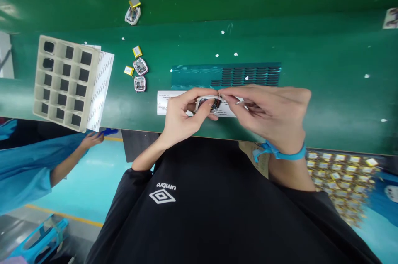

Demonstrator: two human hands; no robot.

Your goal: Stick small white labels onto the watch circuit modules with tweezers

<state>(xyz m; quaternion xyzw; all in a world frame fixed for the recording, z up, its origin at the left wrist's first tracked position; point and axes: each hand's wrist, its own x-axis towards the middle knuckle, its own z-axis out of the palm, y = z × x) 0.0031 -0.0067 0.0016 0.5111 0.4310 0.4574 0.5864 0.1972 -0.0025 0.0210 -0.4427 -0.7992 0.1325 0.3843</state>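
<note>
Device housing [217, 105]: positioned over green counter [338, 89], above white printed sheet [163, 103]. Gripped in left hand [182, 118], between curled fingers and thumb. Met at right edge by right hand [276, 110], pinched closed around slim metallic implement [239, 103], not identifiable.

A white-rimmed, rounded-square casing [215, 105], open with dark inner parts showing, sits in the left grip [185, 115].

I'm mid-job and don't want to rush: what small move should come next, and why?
Probably a small, careful adjustment with the right hand at the right end of the open casing, the left hand bracing it: the left thumb lies across it, and the right fingertips meet its edge. What they pinch is too small to tell.
</note>
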